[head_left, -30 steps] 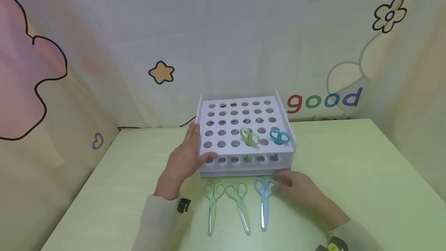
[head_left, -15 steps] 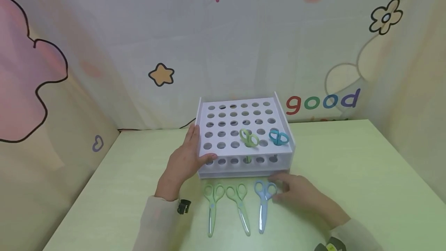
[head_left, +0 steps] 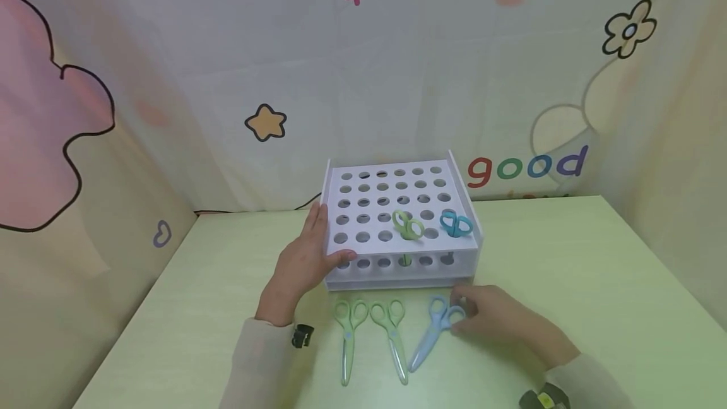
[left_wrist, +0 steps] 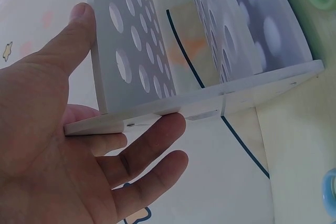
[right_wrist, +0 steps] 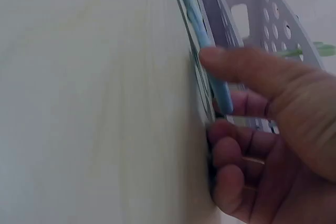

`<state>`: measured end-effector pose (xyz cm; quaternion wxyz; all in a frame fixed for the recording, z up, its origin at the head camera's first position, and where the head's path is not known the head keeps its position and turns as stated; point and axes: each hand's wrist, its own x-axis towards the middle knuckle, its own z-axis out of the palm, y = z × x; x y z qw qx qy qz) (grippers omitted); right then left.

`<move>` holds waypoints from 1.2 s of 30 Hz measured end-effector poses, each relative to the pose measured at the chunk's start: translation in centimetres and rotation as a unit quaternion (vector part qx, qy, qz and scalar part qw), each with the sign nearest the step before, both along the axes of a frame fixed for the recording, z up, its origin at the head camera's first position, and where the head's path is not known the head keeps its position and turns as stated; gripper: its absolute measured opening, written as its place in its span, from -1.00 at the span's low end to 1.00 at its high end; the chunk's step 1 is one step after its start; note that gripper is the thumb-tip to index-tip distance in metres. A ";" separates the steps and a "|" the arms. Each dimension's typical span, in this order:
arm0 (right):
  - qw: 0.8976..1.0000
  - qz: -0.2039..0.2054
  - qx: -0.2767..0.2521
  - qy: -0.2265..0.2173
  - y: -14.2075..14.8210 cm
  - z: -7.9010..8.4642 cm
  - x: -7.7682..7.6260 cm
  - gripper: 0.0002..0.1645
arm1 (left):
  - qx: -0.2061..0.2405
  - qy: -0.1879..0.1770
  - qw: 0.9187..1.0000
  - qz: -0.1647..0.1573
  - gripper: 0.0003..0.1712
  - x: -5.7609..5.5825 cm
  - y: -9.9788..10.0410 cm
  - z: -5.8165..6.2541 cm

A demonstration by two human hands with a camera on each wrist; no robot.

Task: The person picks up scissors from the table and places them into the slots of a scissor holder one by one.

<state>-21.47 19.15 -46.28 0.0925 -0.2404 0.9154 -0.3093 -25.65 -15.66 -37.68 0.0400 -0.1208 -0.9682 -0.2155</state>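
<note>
A white rack (head_left: 375, 243) with rows of round holes stands at the middle of the table. My left hand (head_left: 301, 264) holds its left side, thumb on the top plate and fingers along the outer side wall (left_wrist: 152, 109). Beside the rack's front right corner, my right hand (head_left: 496, 314) pinches a handle of light blue scissors (head_left: 434, 330). Their blades slant toward the lower left. In the right wrist view, the thumb (right_wrist: 215, 59) presses on the blue scissors (right_wrist: 202, 30), which are seen edge-on. Green scissors (head_left: 407, 226) and teal scissors (head_left: 456, 224) stand in rack holes, handles up.
Two pairs of green scissors, a left one (head_left: 349, 333) and a right one (head_left: 392, 333), lie in front of the rack with blades toward me. The pale green table (head_left: 568, 283) reaches a patterned curtain (head_left: 397, 81) at the back.
The blue scissors have turned, with handles shifting right and blades swinging to the left. My right hand has moved slightly right with them. My left hand stays on the rack.
</note>
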 end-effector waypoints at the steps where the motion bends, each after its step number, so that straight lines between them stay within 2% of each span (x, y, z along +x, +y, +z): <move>1: 1.000 0.007 -0.003 -0.001 0.3 0.1 0.0 -0.69 | 0.001 0.001 1.000 -0.001 0.28 0.0 0.0 0.0; 9: 0.997 0.046 -0.058 -0.029 1.6 0.9 0.0 -0.67 | 0.001 -0.005 1.000 0.002 0.29 0.0 0.0 0.0; 15: 0.990 0.049 -0.104 -0.084 1.6 1.6 0.1 -0.64 | 0.003 -0.005 1.000 0.002 0.29 0.1 0.0 0.2; 20: 0.971 0.032 -0.173 -0.164 1.5 2.2 0.0 -0.58 | 0.002 -0.002 1.000 -0.001 0.29 0.1 0.1 0.2; 23: 0.956 0.028 -0.225 -0.187 1.6 2.5 0.0 -0.57 | -0.001 -0.003 1.000 -0.002 0.29 0.0 0.0 0.1; 26: 0.948 0.029 -0.255 -0.186 1.6 2.9 0.1 -0.59 | -0.004 -0.003 1.000 -0.002 0.28 0.0 -0.1 0.1; 36: 0.945 0.021 -0.295 -0.141 1.5 3.9 0.4 -0.71 | 0.003 -0.006 1.000 0.001 0.28 0.0 0.0 0.1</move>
